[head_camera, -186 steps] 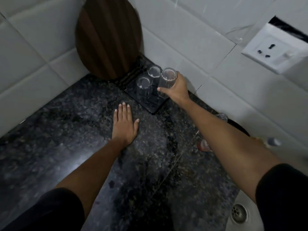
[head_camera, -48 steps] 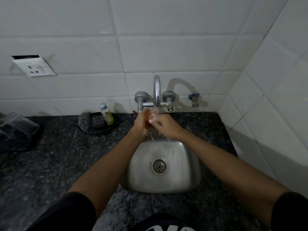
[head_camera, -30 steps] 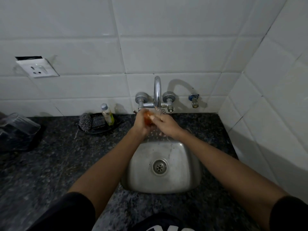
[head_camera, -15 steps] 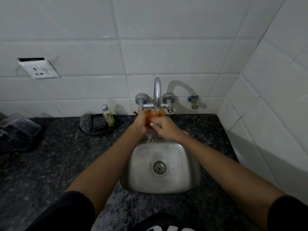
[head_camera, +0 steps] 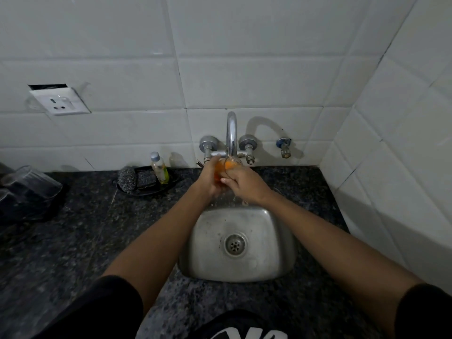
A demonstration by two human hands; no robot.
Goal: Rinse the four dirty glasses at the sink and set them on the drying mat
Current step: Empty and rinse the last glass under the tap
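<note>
Under the chrome tap (head_camera: 231,133) I hold a clear glass (head_camera: 227,165) with orange liquid inside, above the back of the steel sink (head_camera: 274,243). My left hand (head_camera: 208,182) grips the glass from the left. My right hand (head_camera: 244,184) curls round it from the right, fingers at its side. Water runs over the glass and drips into the sink. Rinsed glasses (head_camera: 31,182) stand on the dark drying mat (head_camera: 31,211) at the far left edge.
A black dish (head_camera: 144,189) with a steel scrubber (head_camera: 127,178) and a small bottle (head_camera: 160,171) sits left of the tap. A wall socket (head_camera: 60,101) hangs on the tiles. A tiled wall closes the right side. Dark granite counter (head_camera: 73,241) surrounds the sink.
I turned from the mat, where my right hand set down a glass, to the sink. Over the last second the glass rose slightly under the tap and orange water filled it.
</note>
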